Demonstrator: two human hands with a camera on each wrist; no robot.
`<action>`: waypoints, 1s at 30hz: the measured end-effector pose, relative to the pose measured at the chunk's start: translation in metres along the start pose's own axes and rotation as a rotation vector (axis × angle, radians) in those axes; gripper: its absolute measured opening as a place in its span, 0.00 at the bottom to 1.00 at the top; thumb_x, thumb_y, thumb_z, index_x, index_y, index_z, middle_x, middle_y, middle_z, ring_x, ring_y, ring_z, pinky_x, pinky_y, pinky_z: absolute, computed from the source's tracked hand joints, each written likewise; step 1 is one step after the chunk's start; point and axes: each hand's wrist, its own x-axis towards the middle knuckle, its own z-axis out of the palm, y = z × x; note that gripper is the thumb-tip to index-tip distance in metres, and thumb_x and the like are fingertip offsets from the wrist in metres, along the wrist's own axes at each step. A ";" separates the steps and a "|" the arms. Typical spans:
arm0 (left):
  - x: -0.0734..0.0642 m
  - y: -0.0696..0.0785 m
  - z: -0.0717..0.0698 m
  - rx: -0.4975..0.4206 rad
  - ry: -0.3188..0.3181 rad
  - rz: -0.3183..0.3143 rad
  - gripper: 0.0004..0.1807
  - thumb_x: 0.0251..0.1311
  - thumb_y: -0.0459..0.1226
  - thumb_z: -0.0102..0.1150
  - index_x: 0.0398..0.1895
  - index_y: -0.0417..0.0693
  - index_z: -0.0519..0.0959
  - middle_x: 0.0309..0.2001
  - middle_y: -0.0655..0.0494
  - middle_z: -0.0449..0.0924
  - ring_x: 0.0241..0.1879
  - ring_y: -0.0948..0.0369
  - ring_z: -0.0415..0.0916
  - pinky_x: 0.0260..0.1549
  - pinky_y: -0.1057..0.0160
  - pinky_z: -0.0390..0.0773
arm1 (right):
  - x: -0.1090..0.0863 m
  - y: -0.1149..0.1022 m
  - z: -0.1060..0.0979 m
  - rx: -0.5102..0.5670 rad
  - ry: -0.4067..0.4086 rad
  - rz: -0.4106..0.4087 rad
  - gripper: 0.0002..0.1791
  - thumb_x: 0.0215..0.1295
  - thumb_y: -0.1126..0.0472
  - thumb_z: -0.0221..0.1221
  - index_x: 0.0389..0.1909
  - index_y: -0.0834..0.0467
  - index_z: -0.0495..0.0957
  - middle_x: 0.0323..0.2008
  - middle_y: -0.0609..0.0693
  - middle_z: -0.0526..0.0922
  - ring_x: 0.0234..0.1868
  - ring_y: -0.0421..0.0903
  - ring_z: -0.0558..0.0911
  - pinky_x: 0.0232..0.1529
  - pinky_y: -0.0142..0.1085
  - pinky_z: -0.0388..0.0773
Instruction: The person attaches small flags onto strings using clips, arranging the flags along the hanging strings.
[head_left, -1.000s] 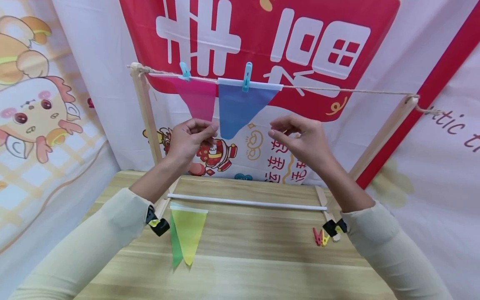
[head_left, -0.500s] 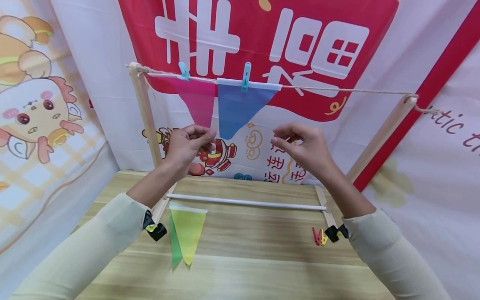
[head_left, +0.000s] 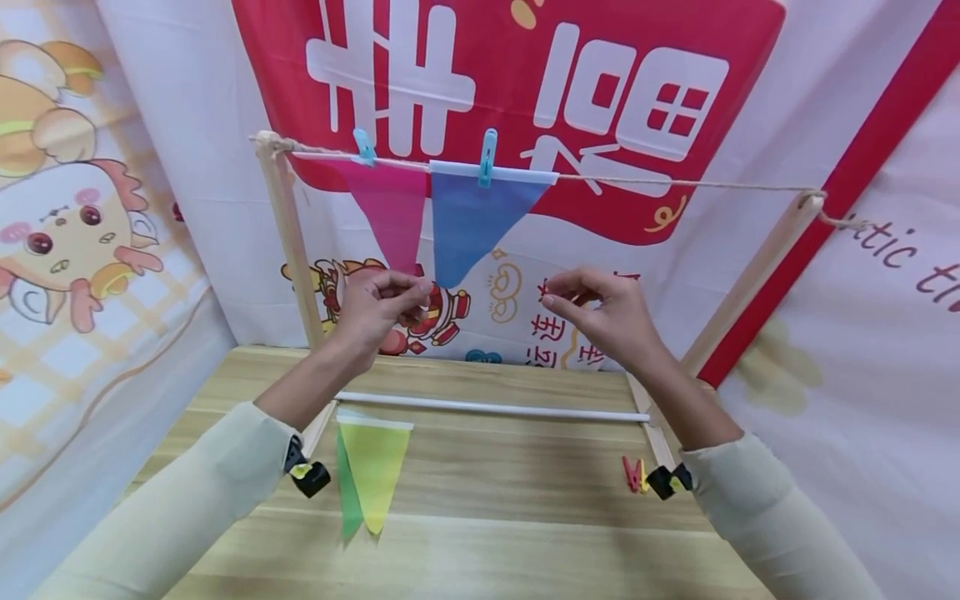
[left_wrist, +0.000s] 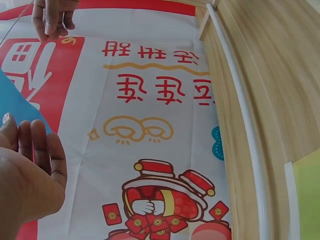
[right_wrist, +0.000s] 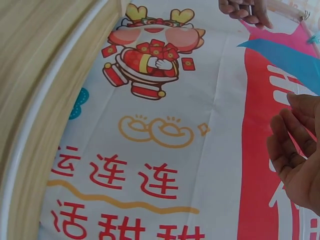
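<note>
A pink pennant (head_left: 390, 204) and a blue pennant (head_left: 480, 221) hang side by side from a twine line (head_left: 675, 182). One light blue clothespin (head_left: 364, 146) sits on the pink pennant's top edge, another on the blue one's. My left hand (head_left: 367, 321) is raised near the pink pennant's lower tip, fingers loosely bent and holding nothing. To the right of the blue pennant, my right hand (head_left: 611, 317) hovers in a similar loose curl with nothing in it. Both wrist views show relaxed fingers, in the left hand (left_wrist: 35, 170) and the right hand (right_wrist: 297, 150).
Wooden posts (head_left: 288, 233) carry the line at both ends, with a white rod (head_left: 487, 408) across the frame's base. On the table (head_left: 525, 550) lie a yellow pennant (head_left: 377, 467) over a green one (head_left: 348, 492), and red (head_left: 628, 475) and yellow clothespins at the right.
Both hands have sunk lower, away from the line, keeping their loose curl. The view has shifted slightly. The hanging pennants and clothespins stay in place on the line.
</note>
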 end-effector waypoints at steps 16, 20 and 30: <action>-0.009 -0.016 -0.008 -0.020 -0.007 -0.093 0.10 0.78 0.45 0.73 0.50 0.50 0.89 0.38 0.58 0.92 0.37 0.63 0.92 0.48 0.63 0.94 | -0.019 0.014 0.002 -0.001 -0.013 0.047 0.12 0.75 0.56 0.75 0.54 0.56 0.92 0.47 0.52 0.96 0.41 0.47 0.90 0.38 0.25 0.87; -0.009 -0.021 -0.007 -0.026 -0.018 -0.099 0.09 0.78 0.44 0.72 0.52 0.50 0.89 0.36 0.60 0.92 0.37 0.63 0.92 0.44 0.65 0.94 | -0.024 0.018 0.001 -0.017 -0.005 0.050 0.12 0.75 0.55 0.76 0.54 0.55 0.92 0.47 0.51 0.96 0.41 0.46 0.90 0.38 0.25 0.87; -0.013 -0.029 -0.007 0.030 -0.027 -0.092 0.16 0.79 0.46 0.72 0.57 0.45 0.88 0.40 0.58 0.92 0.39 0.62 0.91 0.46 0.62 0.94 | -0.040 0.027 -0.001 0.000 -0.025 0.133 0.13 0.77 0.52 0.74 0.54 0.55 0.92 0.46 0.51 0.95 0.41 0.49 0.88 0.37 0.28 0.86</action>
